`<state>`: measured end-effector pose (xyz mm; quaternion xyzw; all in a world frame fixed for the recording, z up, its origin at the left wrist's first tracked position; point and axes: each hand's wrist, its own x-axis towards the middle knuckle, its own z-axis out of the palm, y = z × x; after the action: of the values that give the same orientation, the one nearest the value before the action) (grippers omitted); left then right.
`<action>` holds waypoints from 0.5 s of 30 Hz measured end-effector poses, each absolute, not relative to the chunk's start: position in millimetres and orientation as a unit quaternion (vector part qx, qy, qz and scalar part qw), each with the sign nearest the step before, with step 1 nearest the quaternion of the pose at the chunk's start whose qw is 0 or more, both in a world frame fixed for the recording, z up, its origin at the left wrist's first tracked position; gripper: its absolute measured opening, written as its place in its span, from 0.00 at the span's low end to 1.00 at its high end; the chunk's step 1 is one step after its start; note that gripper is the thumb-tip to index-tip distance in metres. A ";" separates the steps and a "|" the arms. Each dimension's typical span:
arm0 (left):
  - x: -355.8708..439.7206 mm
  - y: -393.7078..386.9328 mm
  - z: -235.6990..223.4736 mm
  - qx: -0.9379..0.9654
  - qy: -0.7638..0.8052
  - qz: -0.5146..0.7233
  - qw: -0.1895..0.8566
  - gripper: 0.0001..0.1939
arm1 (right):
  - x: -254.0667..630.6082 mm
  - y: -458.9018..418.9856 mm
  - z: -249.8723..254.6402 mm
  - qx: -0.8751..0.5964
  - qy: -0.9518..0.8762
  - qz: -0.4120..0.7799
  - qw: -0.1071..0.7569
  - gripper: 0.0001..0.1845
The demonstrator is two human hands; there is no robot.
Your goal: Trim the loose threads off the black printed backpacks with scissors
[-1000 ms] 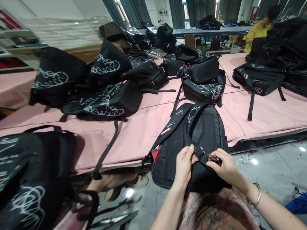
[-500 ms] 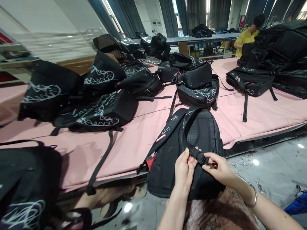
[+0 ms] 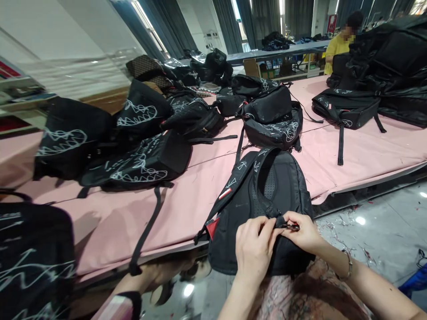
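A black backpack [image 3: 230, 240] leans against the table edge in front of me, its padded back panel facing up. White line drawings and a red-and-white tag mark its left shoulder strap. With fingers bent together, my left hand [image 3: 255, 244] pinches the lower end of the right shoulder strap [image 3: 262, 195], near its buckle. My right hand [image 3: 302, 231] is closed beside it, touching the webbing. A small dark tool with a metallic glint [image 3: 292, 227] shows in the right fingers; its exact kind is unclear. My fingers partly hide the buckle.
Several black backpacks with white drawings [image 3: 143, 164] lie across the pink-covered table [image 3: 187, 209]. A pile of black bags [image 3: 393, 62] rises at the right. Another person's arm [image 3: 133, 280] and a bag [image 3: 33, 249] are at the lower left. A person in yellow [image 3: 333, 46] stands behind.
My left hand has turned palm down and closed over the strap end, close to my right hand. The strap's lower part is drawn down. At the lower left, the other person's bag has shifted.
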<state>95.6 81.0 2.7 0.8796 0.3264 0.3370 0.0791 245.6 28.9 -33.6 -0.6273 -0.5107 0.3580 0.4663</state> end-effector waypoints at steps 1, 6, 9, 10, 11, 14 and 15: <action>96.0 82.1 5.0 0.890 0.313 0.326 0.059 0.10 | 245.8 29.1 -33.1 -0.633 -0.516 0.349 0.460 0.09; 99.0 83.9 2.7 0.903 0.259 0.342 0.003 0.13 | 247.0 30.0 -29.4 -0.650 -0.528 0.318 0.445 0.08; 99.5 84.0 -4.9 0.897 0.264 0.356 0.000 0.12 | 245.4 29.9 -29.3 -0.651 -0.533 0.320 0.435 0.08; 99.8 84.5 -6.7 0.892 0.275 0.358 0.021 0.10 | 244.5 29.9 -29.8 -0.651 -0.535 0.323 0.432 0.08; 100.1 85.3 -7.8 0.885 0.291 0.359 0.061 0.09 | 243.7 30.0 -30.5 -0.650 -0.537 0.326 0.428 0.07; 101.9 88.2 -6.3 0.824 0.350 0.357 0.268 0.09 | 243.0 31.0 -32.2 -0.652 -0.541 0.321 0.423 0.06; 102.5 88.8 -4.7 0.785 0.369 0.349 0.355 0.10 | 243.5 31.6 -32.2 -0.650 -0.540 0.323 0.426 0.06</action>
<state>102.5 88.8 -4.7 0.7849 0.3686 0.3491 0.3552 243.5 31.6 -32.2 -0.6502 -0.5401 0.3226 0.4261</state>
